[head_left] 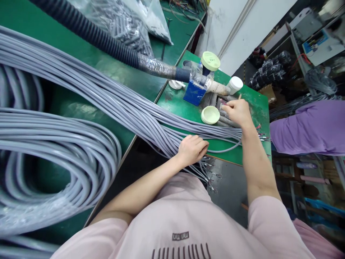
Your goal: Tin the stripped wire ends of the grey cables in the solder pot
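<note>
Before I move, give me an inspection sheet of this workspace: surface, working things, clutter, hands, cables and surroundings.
Surface: green table, marked in places.
Working things: pale dish beside the right hand; thin tool, mostly hidden.
Clutter: blue box, white jar, lidded tub; a ribbed hose ends near the jar.
Hands: left hand on the cables, fingers curled, grip unclear; right hand closed on the tool.
Cables: gray cables run across; coil at the left; some wire ends hang past the table edge.
Surroundings: plastic bags beyond the hose; person in purple at the right.
</note>
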The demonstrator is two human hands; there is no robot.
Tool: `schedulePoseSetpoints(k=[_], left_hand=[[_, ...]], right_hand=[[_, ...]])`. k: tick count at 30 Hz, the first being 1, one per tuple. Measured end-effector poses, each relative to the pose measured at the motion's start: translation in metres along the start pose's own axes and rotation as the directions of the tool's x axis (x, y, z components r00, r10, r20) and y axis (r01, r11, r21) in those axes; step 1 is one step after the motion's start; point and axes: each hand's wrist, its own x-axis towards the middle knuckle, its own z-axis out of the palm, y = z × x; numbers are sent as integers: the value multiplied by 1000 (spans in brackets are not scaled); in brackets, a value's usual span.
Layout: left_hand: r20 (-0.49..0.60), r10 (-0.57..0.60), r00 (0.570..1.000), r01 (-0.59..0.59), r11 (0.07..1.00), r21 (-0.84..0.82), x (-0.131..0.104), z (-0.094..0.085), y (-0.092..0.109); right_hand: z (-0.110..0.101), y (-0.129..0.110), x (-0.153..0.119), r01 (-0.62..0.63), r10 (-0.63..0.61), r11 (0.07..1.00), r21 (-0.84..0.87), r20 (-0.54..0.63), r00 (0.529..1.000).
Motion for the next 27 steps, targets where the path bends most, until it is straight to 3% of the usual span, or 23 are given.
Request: schedulePoseSetpoints(k=[4,10,27], left_hand=[[-6,7,1000,-7,1000,5,-1,0,0],[-10,21,1000,-21,999,31,-1,2,0],[10,25,1000,-25,1000,14,-2,3,-1]], right_hand=[[1,38,11,-177,177,984,-15,-37,984],[30,73,28,-294,297,951,-96,15,955],[51,82,42,-331,340,933,-139,47,939]])
